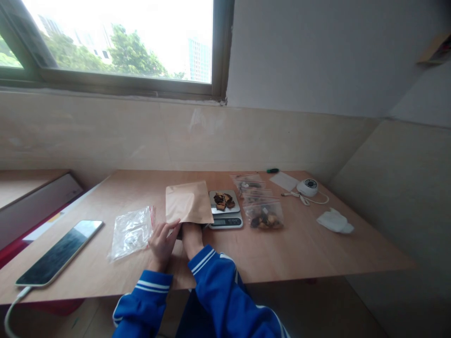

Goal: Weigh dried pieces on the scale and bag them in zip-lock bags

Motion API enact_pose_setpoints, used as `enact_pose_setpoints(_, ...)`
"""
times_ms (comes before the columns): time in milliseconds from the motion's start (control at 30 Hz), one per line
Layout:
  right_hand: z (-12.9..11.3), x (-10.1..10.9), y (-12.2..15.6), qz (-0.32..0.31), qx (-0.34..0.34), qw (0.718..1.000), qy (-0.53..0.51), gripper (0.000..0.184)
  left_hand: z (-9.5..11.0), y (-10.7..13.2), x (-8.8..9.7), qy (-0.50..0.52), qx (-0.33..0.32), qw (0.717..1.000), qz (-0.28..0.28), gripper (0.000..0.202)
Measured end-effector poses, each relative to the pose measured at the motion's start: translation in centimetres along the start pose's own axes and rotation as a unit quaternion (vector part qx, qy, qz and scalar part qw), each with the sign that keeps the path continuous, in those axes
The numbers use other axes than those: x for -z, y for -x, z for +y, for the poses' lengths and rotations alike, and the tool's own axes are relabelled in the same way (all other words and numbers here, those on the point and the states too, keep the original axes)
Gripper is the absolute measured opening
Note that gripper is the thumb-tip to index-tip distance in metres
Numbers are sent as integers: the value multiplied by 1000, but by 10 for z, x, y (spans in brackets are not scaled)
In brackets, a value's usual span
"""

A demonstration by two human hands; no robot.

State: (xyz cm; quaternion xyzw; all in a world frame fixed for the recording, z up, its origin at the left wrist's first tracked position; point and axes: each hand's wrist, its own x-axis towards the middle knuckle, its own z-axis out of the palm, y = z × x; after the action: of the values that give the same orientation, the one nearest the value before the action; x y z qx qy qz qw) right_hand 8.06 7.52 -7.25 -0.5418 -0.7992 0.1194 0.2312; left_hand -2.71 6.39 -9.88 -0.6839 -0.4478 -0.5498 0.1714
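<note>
A brown paper bag (188, 202) stands tilted on the wooden table (299, 249). My right hand (192, 232) reaches into its open bottom end, so the fingers are hidden inside. My left hand (162, 240) rests at the bag's lower left corner with fingers closed on its edge. Just right of the bag sits a small digital scale (225, 209) with dark dried pieces on its pan. Both my sleeves are blue with white stripes.
A clear plastic zip bag (131, 231) lies left of my hands, and a phone (59, 253) with a cable farther left. Filled zip bags (263, 217) lie right of the scale. A white round device (307, 187), a white cloth (334, 221) and a card are at the right.
</note>
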Motion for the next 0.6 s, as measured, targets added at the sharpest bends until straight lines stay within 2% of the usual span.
enact_pose_setpoints(67, -1, 6, 9, -22, -39, 999, 12, 29, 1, -2, 0, -11, 3, 1000, 9, 10)
enact_pose_setpoints(133, -2, 13, 17, -14, -48, 999, 12, 28, 2, -4, 0, -23, 16, 999, 24, 10)
enact_pose_setpoints(300, 2, 29, 39, 85, -1, 994, -70, 25, 3, -7, -1, -20, 49, 998, 37, 9)
enact_pose_setpoints(400, 11, 39, 53, 141, 48, 974, -170, 22, 3, -7, -1, -22, 58, 998, 28, 10)
enact_pose_setpoints(533, 34, 58, 72, 204, 88, 938, -266, 19, 3, -6, -1, -26, 47, 998, 29, 9)
enact_pose_setpoints(600, 53, 67, 76, 251, 59, 929, -266, 19, 3, -6, -2, -27, 42, 998, 31, 8)
